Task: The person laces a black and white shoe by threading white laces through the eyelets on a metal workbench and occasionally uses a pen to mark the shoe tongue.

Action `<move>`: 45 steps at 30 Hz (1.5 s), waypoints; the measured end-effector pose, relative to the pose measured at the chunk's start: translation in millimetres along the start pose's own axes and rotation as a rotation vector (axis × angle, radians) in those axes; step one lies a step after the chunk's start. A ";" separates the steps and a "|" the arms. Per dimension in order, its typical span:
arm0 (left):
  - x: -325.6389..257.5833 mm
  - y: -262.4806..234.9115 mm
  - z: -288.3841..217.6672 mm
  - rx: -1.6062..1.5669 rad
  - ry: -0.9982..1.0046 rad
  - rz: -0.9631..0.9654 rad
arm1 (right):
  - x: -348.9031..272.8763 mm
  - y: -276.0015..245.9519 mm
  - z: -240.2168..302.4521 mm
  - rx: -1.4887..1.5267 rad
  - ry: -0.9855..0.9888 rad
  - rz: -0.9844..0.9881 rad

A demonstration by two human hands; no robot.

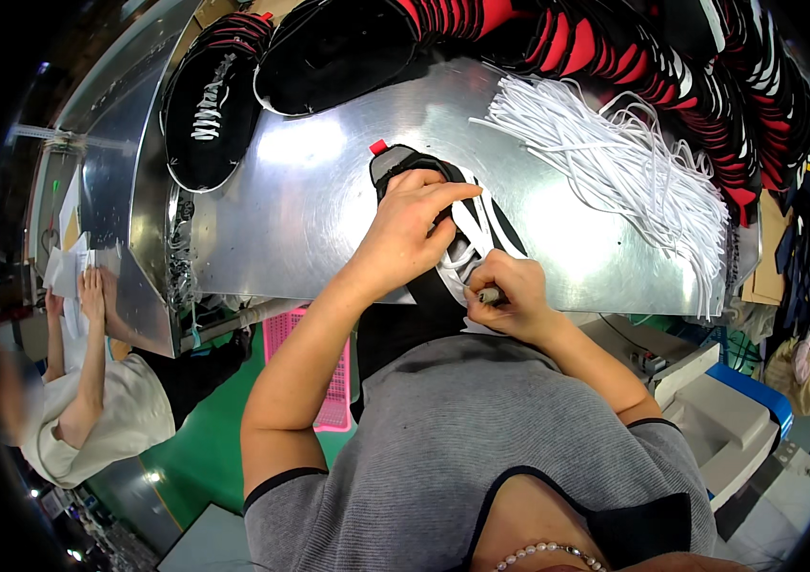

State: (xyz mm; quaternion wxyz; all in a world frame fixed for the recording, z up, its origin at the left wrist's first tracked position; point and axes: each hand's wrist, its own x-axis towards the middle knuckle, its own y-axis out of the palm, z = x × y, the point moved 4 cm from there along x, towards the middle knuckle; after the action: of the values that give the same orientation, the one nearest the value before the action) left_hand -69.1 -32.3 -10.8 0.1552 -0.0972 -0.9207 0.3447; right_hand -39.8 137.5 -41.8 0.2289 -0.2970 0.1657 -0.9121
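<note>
A black shoe upper (436, 297) with a grey-and-black collar and a small red tab (378, 147) lies across the near edge of the metal table. White lace (470, 227) runs through its front in loose loops. My left hand (405, 229) grips the upper near the collar, thumb and forefinger close to the lace. My right hand (516, 291) is closed in a fist by the lower lacing. A stubby handle end (489, 296) shows in that fist; the tool's working tip is hidden. Whether the right fingers also pinch the lace, I cannot tell.
A bundle of white laces (605, 162) lies right on the metal table (281, 229). Black-and-red uppers (577, 48) are stacked along the far edge; a laced black upper (205, 119) sits far left. A pink basket (334, 396) stands below. Another person (105, 410) works at left.
</note>
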 end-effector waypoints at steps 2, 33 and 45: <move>-1.9 -1.5 1.0 -0.057 -0.021 -0.007 | -0.9 -1.0 -0.8 0.038 0.057 -0.018; -85.4 -80.9 -34.3 -0.518 -0.399 -0.539 | 31.6 -23.4 -44.1 0.358 0.497 -0.197; 109.2 -204.9 258.6 1.071 -0.600 -0.168 | 62.5 -105.3 -113.8 -0.723 0.247 -0.076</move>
State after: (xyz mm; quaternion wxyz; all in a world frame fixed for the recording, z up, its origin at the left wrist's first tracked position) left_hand -276.9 -309.8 -35.4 -0.0565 0.1681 -0.6278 0.7579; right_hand -188.7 212.6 -54.0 0.0535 -0.2525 0.4920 -0.8315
